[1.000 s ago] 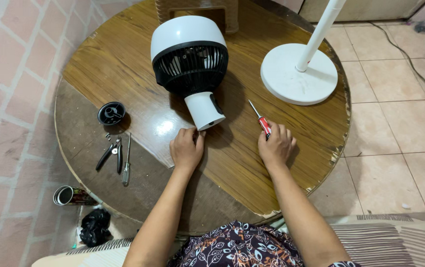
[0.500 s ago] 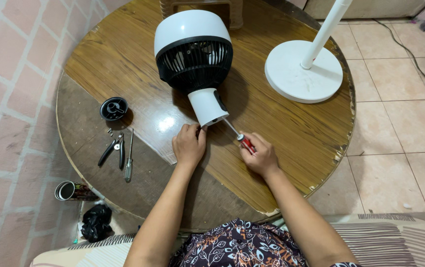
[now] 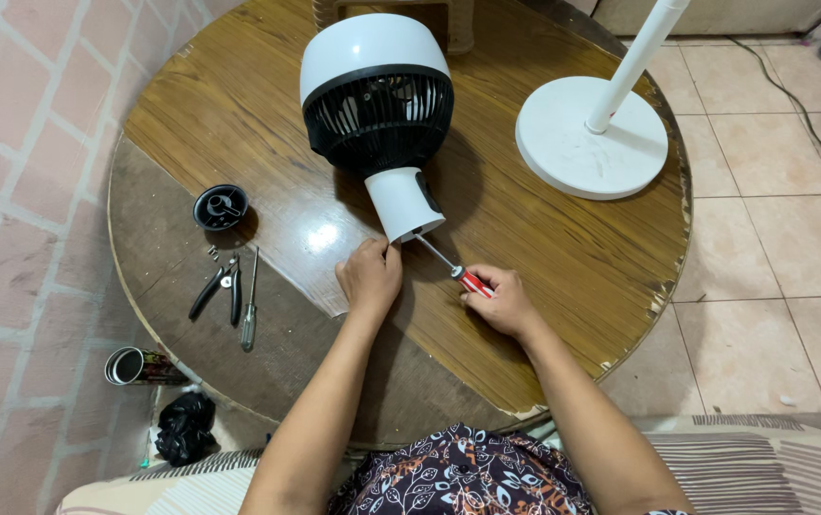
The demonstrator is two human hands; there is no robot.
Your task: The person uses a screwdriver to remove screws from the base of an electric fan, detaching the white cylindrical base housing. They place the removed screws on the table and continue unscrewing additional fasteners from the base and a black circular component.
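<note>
**Screwdriver at the fan neck**

Your right hand (image 3: 504, 305) closes its grip around the red-handled screwdriver (image 3: 456, 272); its tip meets the lower end of the white neck of the white-and-black round fan head (image 3: 378, 91). Your left hand (image 3: 369, 277) touches that neck end, fingers curled; whether they clasp it cannot be told. The fan head lies on the round wooden counter (image 3: 544, 248).

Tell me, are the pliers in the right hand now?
No, the right hand holds a red-handled screwdriver; the pliers lie on the table.
</note>
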